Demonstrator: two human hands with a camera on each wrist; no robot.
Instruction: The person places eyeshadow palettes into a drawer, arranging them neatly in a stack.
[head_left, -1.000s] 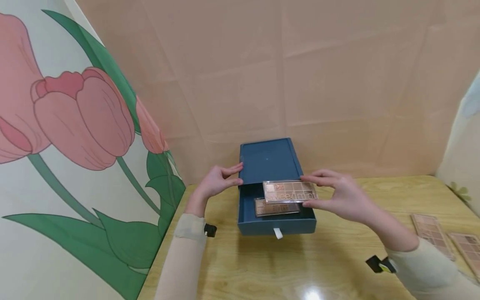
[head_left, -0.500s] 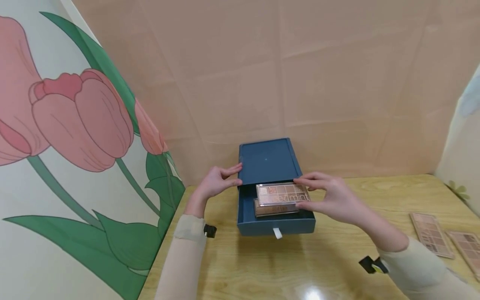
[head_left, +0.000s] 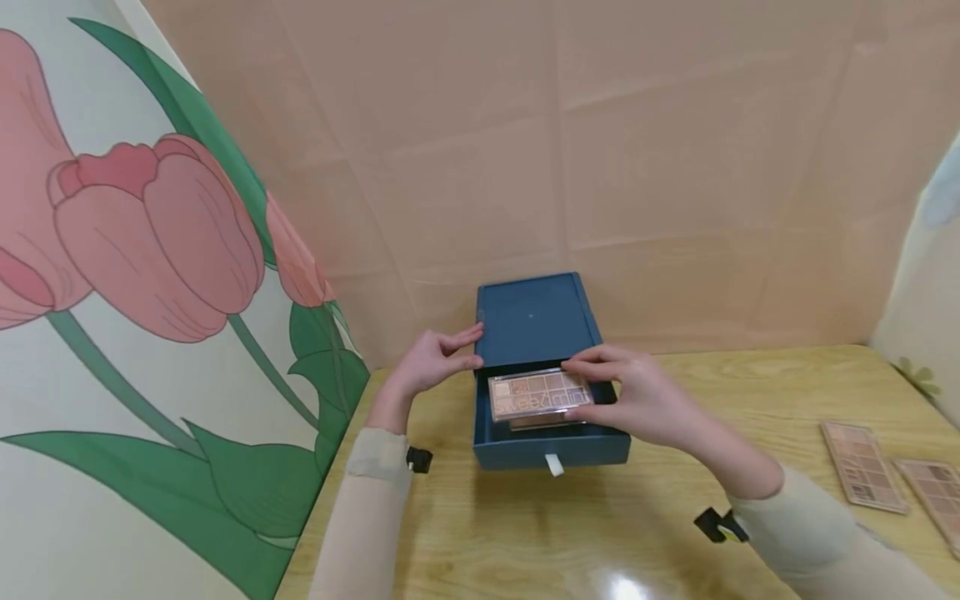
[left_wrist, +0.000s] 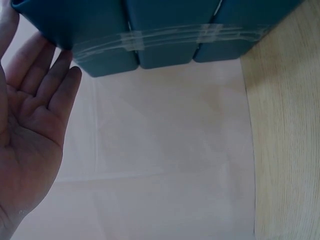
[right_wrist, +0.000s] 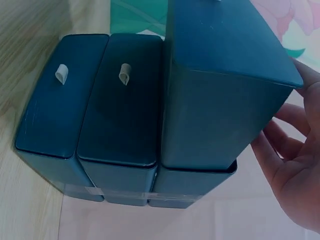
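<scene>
A dark blue stacked drawer box (head_left: 536,321) stands against the back wall, its top drawer (head_left: 517,457) pulled out toward me. My right hand (head_left: 633,396) pinches the right end of a clear-lidded eyeshadow palette (head_left: 532,393), held tilted over that drawer. Beneath it, another palette (head_left: 528,423) lies in the drawer, mostly covered. My left hand (head_left: 431,360) touches the box's left side with extended fingers and thumb; the left wrist view shows its fingers (left_wrist: 65,82) against the box. In the right wrist view the drawer's wall (right_wrist: 215,120) hides the held palette.
Two lower drawers (right_wrist: 117,100) with white pull tabs are closed in the right wrist view. Two more palettes lie on the wooden table (head_left: 495,542) at right: a near one (head_left: 862,465) and one at the frame edge (head_left: 933,500). A tulip-painted wall (head_left: 150,233) borders the left.
My right hand has moved left and slightly down with the palette, from the drawer's right side to over its middle. The lower palette is now more covered. My left hand keeps its place.
</scene>
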